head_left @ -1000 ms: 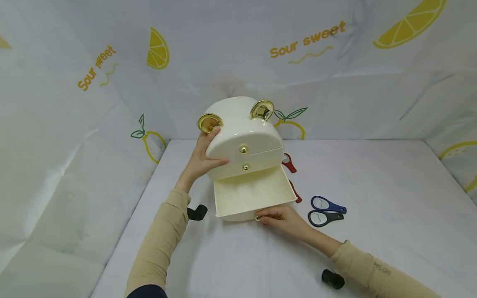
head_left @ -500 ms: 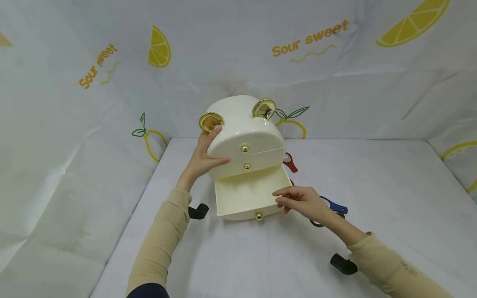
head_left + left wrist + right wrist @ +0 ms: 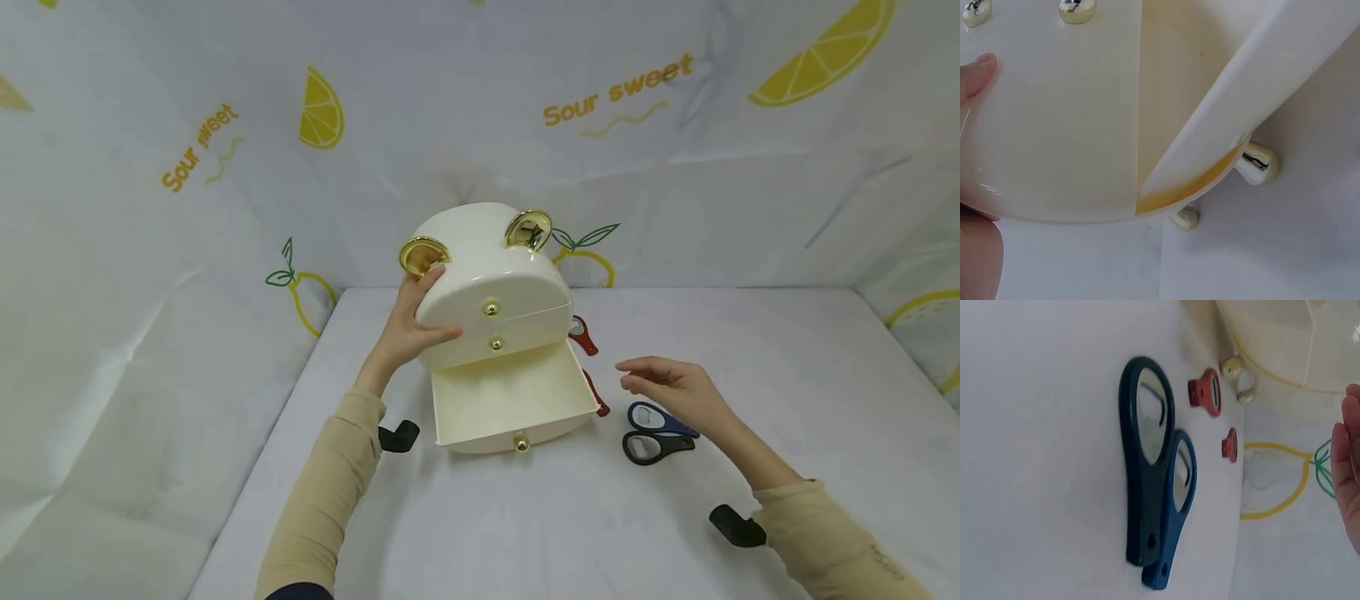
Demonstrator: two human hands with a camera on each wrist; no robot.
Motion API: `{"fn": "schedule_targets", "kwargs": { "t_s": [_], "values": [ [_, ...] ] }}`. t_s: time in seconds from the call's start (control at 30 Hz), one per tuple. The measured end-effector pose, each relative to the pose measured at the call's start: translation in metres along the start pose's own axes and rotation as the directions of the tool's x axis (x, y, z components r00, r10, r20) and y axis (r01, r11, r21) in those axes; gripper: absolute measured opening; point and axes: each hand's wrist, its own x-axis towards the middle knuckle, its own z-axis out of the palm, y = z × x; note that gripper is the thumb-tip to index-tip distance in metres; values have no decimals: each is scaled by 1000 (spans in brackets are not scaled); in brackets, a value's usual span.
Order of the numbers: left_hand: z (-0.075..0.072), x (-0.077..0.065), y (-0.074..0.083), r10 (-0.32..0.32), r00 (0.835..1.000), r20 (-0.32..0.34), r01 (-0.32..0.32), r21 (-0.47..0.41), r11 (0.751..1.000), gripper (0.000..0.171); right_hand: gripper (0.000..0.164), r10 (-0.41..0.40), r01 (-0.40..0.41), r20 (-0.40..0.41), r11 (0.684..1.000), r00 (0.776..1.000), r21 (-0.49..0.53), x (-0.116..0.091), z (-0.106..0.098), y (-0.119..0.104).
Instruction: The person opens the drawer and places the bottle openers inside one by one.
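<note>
A glossy cream drawer box (image 3: 480, 242) with gold ears and gold knobs stands on the white table, tilted back a little. Its bottom drawer (image 3: 513, 400) is pulled out and holds nothing visible. My left hand (image 3: 405, 329) grips the box's left side, thumb across the front, other fingers up by the left ear. Through the left wrist view the thumb (image 3: 977, 76) lies on the front face. My right hand (image 3: 678, 387) hovers with relaxed fingers and holds nothing, above a blue bottle opener (image 3: 660, 418) and a black bottle opener (image 3: 656, 446).
Two red bottle openers (image 3: 582, 335) (image 3: 1205, 392) lie right of the box, the nearer one partly hidden by the drawer. Black wrist cameras (image 3: 399, 436) stick out from both sleeves. A white cloth backdrop (image 3: 465, 108) with lemon prints rises behind the table (image 3: 787, 375).
My right hand has let go of the bottom drawer's knob and moved right and up, over the bottle openers. The drawer stays pulled out, and my left hand keeps its grip.
</note>
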Motion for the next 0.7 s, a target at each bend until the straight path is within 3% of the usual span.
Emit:
{"fn": "schedule_targets", "kwargs": {
  "t_s": [0.23, 0.47, 0.7],
  "values": [
    [0, -1, -2, 25, 1000, 0, -25, -2, 1000, 87, 30, 21, -16, 31, 986, 999, -165, -5, -14, 21],
    [-1, 0, -3, 40, 999, -2, -40, 5, 999, 86, 36, 76, -55, 102, 979, 992, -196, -11, -24, 37],
    [-1, 0, -4, 7, 1000, 5, -7, 8, 1000, 87, 38, 115, -83, 119, 967, 986, -242, -16, -30, 51]
  ]
}}
